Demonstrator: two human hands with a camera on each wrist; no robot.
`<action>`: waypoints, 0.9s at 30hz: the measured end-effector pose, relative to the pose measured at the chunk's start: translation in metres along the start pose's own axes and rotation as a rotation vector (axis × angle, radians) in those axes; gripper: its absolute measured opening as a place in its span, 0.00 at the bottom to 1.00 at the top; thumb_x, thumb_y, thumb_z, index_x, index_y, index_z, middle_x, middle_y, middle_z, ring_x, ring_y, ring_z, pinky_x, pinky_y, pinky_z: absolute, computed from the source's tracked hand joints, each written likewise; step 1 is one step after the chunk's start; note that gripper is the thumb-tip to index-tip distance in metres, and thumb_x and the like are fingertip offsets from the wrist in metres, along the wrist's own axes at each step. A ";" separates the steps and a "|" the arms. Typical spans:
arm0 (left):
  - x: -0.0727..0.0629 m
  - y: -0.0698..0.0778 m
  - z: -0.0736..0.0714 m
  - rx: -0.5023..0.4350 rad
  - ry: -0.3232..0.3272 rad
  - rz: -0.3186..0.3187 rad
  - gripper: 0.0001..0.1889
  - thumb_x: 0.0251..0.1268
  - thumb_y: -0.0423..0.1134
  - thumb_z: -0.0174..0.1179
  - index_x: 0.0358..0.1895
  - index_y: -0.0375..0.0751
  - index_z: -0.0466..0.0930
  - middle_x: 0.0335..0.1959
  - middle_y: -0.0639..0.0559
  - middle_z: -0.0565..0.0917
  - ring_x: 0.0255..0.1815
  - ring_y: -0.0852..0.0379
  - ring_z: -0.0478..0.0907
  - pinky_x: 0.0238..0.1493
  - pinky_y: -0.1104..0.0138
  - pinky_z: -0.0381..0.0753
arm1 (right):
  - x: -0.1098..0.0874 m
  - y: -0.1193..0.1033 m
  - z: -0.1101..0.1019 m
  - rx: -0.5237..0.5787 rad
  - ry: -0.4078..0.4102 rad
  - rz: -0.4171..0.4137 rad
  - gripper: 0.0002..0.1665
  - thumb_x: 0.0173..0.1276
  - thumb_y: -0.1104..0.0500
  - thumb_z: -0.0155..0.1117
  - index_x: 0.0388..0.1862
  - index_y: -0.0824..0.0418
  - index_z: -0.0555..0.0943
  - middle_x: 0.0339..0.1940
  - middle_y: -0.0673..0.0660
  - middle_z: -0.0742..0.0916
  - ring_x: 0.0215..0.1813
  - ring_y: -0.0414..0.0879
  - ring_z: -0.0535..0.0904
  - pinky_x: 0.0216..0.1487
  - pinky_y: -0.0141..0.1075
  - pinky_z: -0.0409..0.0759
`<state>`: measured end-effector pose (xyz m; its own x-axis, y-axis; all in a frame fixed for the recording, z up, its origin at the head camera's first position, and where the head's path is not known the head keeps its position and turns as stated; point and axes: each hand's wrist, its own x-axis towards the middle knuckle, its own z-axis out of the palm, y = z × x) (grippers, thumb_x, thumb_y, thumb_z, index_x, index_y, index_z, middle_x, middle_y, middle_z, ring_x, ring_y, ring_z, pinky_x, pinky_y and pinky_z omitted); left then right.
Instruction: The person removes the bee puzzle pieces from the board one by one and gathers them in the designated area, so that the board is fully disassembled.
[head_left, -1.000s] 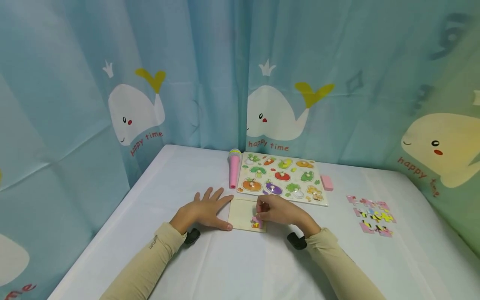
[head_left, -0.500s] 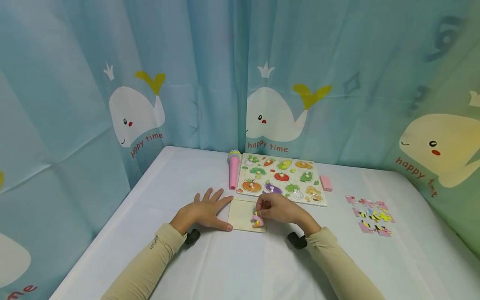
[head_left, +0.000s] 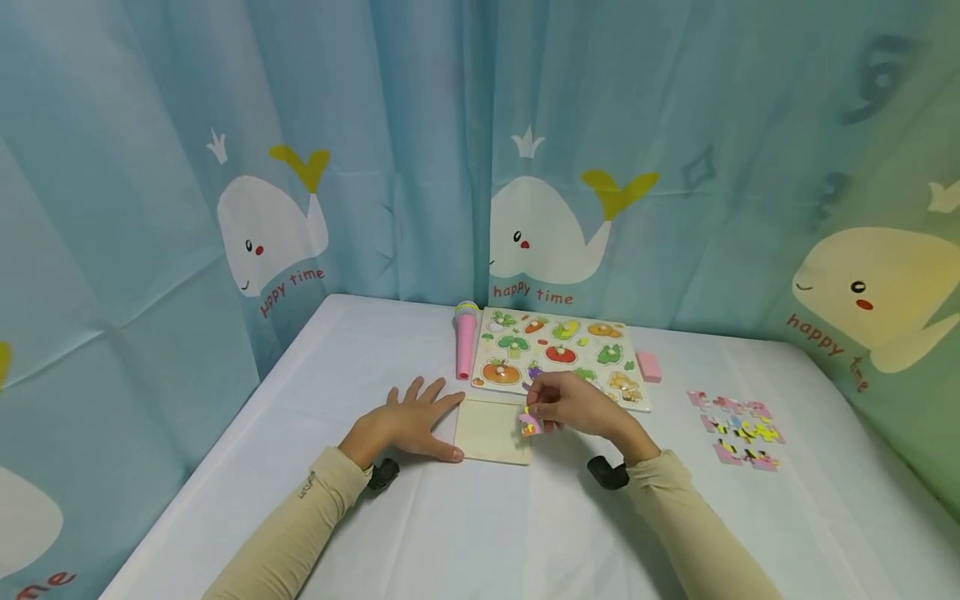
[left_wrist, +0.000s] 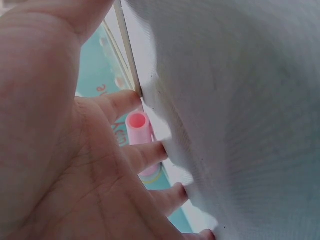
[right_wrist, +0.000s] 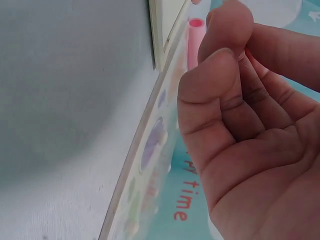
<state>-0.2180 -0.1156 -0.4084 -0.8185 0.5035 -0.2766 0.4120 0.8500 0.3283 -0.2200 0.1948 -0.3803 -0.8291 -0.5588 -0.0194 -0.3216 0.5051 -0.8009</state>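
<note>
A small blank wooden puzzle tray (head_left: 491, 429) lies flat on the white tabletop. My left hand (head_left: 411, 423) is spread with straight fingers at its left side, thumb and index fingertip at the tray's edge. In the left wrist view the fingers (left_wrist: 145, 155) stretch down to the cloth. My right hand (head_left: 573, 406) pinches a pink, yellow and orange jigsaw piece (head_left: 529, 423) between thumb and index finger, above the tray's right edge. The right wrist view shows the curled fingers (right_wrist: 207, 80), while the piece is hidden there.
Behind the tray lies a vegetable peg puzzle board (head_left: 562, 354), with a pink toy microphone (head_left: 466, 342) at its left and a pink block (head_left: 648, 367) at its right. Several jigsaw pieces (head_left: 742, 429) sit in rows at the right. A whale-print curtain (head_left: 420, 167) borders the table.
My right hand has lifted the jigsaw piece off the tray's lower right corner and moved slightly right and up with it. My left hand has stayed in place.
</note>
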 end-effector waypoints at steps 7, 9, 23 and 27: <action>-0.002 0.001 0.000 0.000 -0.001 0.000 0.54 0.64 0.68 0.71 0.88 0.53 0.55 0.89 0.39 0.48 0.87 0.30 0.37 0.77 0.28 0.41 | -0.010 0.001 -0.009 0.016 0.040 0.009 0.03 0.78 0.68 0.65 0.42 0.69 0.80 0.28 0.58 0.85 0.30 0.56 0.83 0.32 0.43 0.82; -0.002 0.002 -0.001 0.001 0.001 0.001 0.54 0.64 0.68 0.71 0.88 0.52 0.55 0.88 0.39 0.48 0.87 0.29 0.38 0.77 0.28 0.41 | -0.012 0.001 -0.011 0.018 0.045 0.018 0.03 0.78 0.68 0.64 0.42 0.68 0.80 0.29 0.58 0.85 0.30 0.55 0.83 0.33 0.43 0.82; 0.000 -0.002 0.001 0.008 0.009 0.007 0.54 0.64 0.68 0.70 0.88 0.52 0.55 0.88 0.39 0.47 0.87 0.29 0.38 0.77 0.27 0.42 | -0.025 0.006 -0.025 0.017 0.078 0.062 0.03 0.78 0.68 0.64 0.46 0.69 0.81 0.31 0.58 0.85 0.32 0.52 0.82 0.35 0.40 0.82; 0.002 -0.003 0.003 0.021 0.008 0.004 0.54 0.64 0.69 0.70 0.88 0.53 0.55 0.89 0.39 0.47 0.87 0.29 0.38 0.76 0.27 0.42 | -0.029 0.010 -0.028 -0.002 0.081 0.067 0.02 0.77 0.70 0.64 0.45 0.67 0.81 0.32 0.57 0.85 0.33 0.52 0.83 0.36 0.41 0.83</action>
<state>-0.2196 -0.1168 -0.4123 -0.8200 0.5055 -0.2684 0.4232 0.8513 0.3102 -0.2116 0.2345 -0.3714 -0.8829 -0.4689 -0.0241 -0.2652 0.5404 -0.7985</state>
